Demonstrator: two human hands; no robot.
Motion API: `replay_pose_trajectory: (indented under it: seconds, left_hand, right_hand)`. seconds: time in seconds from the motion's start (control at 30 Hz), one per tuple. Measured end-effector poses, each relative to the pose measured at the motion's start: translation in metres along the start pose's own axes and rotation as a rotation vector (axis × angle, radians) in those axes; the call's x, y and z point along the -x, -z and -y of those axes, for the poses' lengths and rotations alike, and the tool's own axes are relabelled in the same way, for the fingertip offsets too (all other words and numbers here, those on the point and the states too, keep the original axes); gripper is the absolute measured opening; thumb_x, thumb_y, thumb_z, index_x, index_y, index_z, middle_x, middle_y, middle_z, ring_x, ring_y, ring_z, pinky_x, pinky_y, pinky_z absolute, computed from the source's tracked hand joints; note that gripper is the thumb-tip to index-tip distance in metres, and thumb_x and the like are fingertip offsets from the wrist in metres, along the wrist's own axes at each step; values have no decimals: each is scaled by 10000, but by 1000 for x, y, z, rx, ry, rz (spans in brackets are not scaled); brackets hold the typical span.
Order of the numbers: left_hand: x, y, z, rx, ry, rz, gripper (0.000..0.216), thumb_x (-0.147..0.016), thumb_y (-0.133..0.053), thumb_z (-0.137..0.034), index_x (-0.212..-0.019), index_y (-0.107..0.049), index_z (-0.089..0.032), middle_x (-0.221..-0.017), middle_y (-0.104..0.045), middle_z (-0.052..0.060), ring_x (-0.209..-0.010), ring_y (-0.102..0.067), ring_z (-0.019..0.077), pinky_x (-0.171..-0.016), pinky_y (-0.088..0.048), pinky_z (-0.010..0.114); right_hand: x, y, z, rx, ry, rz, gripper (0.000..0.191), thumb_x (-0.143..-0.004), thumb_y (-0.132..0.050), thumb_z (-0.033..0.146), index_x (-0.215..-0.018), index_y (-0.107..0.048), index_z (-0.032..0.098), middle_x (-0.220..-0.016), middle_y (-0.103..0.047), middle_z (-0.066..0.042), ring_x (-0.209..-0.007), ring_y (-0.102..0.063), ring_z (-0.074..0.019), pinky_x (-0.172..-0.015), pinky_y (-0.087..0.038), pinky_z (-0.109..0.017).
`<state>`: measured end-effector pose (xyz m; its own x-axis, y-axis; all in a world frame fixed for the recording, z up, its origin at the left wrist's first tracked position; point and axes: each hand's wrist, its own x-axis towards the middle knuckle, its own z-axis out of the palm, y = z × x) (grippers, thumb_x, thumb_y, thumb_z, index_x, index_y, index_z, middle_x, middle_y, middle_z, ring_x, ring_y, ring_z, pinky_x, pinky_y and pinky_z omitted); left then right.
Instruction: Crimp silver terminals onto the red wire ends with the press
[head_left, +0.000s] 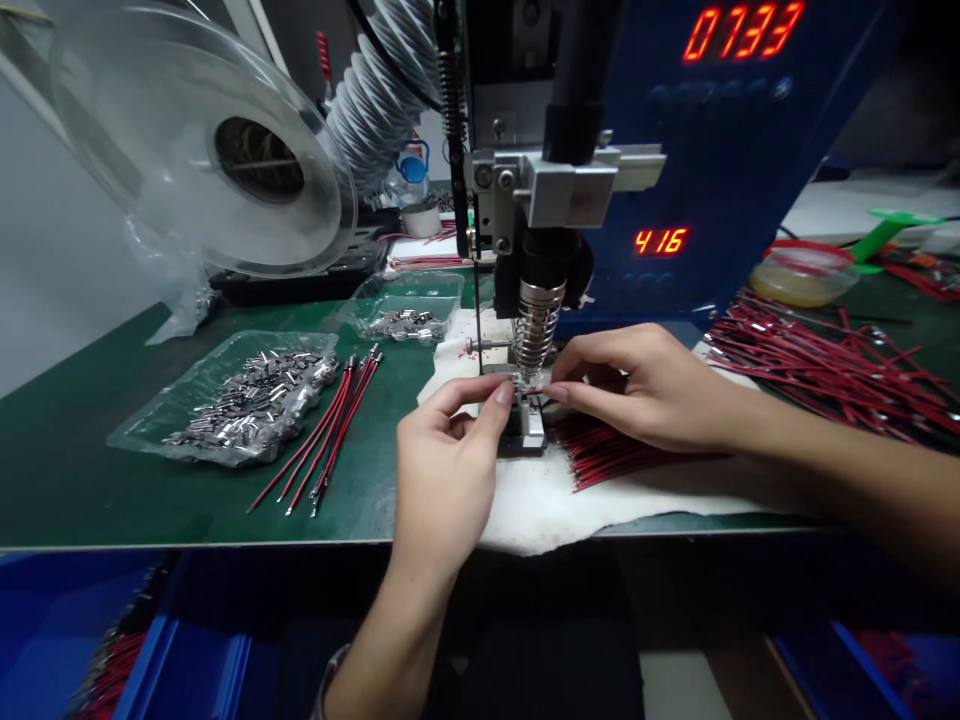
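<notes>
My left hand (442, 455) is pinched, thumb and forefinger meeting at the small metal fixture (525, 425) under the press head (537, 320) of the blue machine (720, 170). My right hand (645, 385) comes in from the right, fingers pinched at the same spot. Both fingertips touch something tiny at the fixture; I cannot make out what. A bundle of red wires (600, 450) lies on the white cloth (555, 500) under my right hand.
Left on the green bench lie a clear tray of small metal sleeves (240, 400), several red-and-black wires (330, 430) and a second tray (405, 318). A clear reel (217, 150) stands at the back left. A heap of red wires (832, 365) sits right. Blue bins (187, 660) are below.
</notes>
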<state>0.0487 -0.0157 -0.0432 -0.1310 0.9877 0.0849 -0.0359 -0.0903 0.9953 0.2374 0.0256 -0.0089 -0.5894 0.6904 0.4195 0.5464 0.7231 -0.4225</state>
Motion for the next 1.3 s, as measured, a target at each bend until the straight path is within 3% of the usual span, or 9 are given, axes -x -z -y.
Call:
replay_pose_trajectory:
  seconds: [0.13, 0.23, 0.33, 0.57, 0.73, 0.87, 1.07, 1.2, 1.3]
  left_hand:
    - [0, -1, 0, -42, 0, -12, 180, -784, -731, -339, -892, -752, -196, -487, -395, -48, -440, -317, 49, -403, -264, 143]
    - [-1, -2, 0, -53, -6, -15, 160, -770, -742, -330, -876, -758, -211, -502, -415, -34, -545, -494, 102, -521, -424, 171]
    - [-1, -3, 0, -50, -4, -15, 157, -761, -747, -327, -862, -761, -208, -501, -437, -24, -635, -575, 144, -606, -488, 207]
    - [-1, -2, 1, -40, 14, -26, 186, -753, -755, -338, -877, -748, -199, -485, -460, -18, -687, -619, 178, -627, -506, 223]
    - [-1, -2, -1, -55, 9, -36, 201, -754, -758, -348, -861, -719, -183, -768, -672, 40, -582, -570, 102, -498, -420, 167]
    - [0, -3, -1, -64, 15, -40, 220, -753, -762, -359, -853, -708, -170, -869, -699, 62, -618, -601, 110, -519, -439, 173]
    - [1, -3, -1, -67, 12, -44, 213, -758, -758, -354, -848, -707, -168, -722, -656, 45, -739, -656, 178, -624, -507, 218]
    - [1, -3, -1, -81, 7, -55, 200, -758, -757, -349, -841, -709, -174, -496, -488, -15, -680, -630, 184, -591, -491, 219]
    - [1, -4, -1, -79, 12, -58, 191, -760, -755, -353, -835, -708, -183, -452, -396, -38, -668, -614, 179, -598, -487, 216]
  right_hand:
    - [0, -1, -1, -10, 23, -14, 127, -889, -596, 225, -824, -666, 143, -682, -644, 17, -539, -495, -57, -544, -377, -188]
    - [0, -3, -2, -13, 34, -20, 127, -886, -597, 222, -818, -663, 137, -665, -633, 18, -527, -486, -54, -536, -373, -185]
    - [1, -6, -4, -20, 46, -25, 125, -885, -598, 220, -819, -660, 133, -657, -624, 20, -522, -479, -52, -535, -370, -184]
    - [3, -7, -5, 5, 80, -48, 116, -886, -600, 209, -837, -662, 124, -697, -643, 5, -563, -506, -56, -564, -383, -178]
    - [3, -7, -3, 13, 68, -40, 111, -882, -599, 211, -844, -664, 130, -728, -656, -7, -587, -523, -70, -577, -397, -190]
    - [3, -5, -2, 23, 78, -33, 96, -873, -596, 197, -830, -658, 138, -731, -659, -9, -594, -529, -79, -580, -403, -201]
    - [2, -5, 2, 41, 53, -42, 106, -881, -585, 211, -842, -659, 145, -757, -680, -23, -630, -574, -101, -616, -426, -216]
    - [2, -6, 3, 63, 14, -41, 123, -887, -587, 235, -843, -666, 152, -747, -677, -22, -629, -572, -107, -611, -416, -224]
    - [3, -7, 3, 60, -19, -52, 116, -881, -597, 230, -827, -667, 154, -723, -668, -9, -611, -557, -97, -598, -402, -221]
